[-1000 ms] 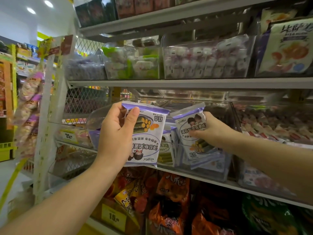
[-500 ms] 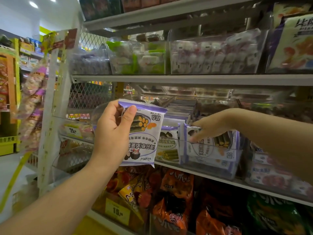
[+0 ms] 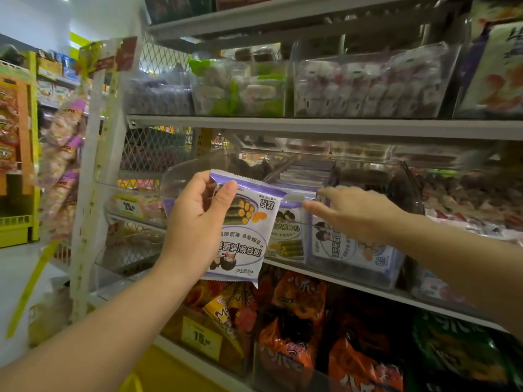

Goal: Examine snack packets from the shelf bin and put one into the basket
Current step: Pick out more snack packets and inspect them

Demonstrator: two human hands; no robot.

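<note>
My left hand [image 3: 198,222] grips a flat white-and-purple foil snack packet [image 3: 246,236], thumb across its glossy face, print upside down, held up in front of the shelf. My right hand [image 3: 359,213] is open, fingers straight, reaching over the front rim of the clear plastic shelf bin [image 3: 353,267], forefinger near the crimped purple tops of the matching upright packets [image 3: 285,236] inside. A grey metal shelf edge [image 3: 311,127] runs above; below sit crinkly orange snack bags [image 3: 294,306] and a yellow price tag [image 3: 201,338]
</note>
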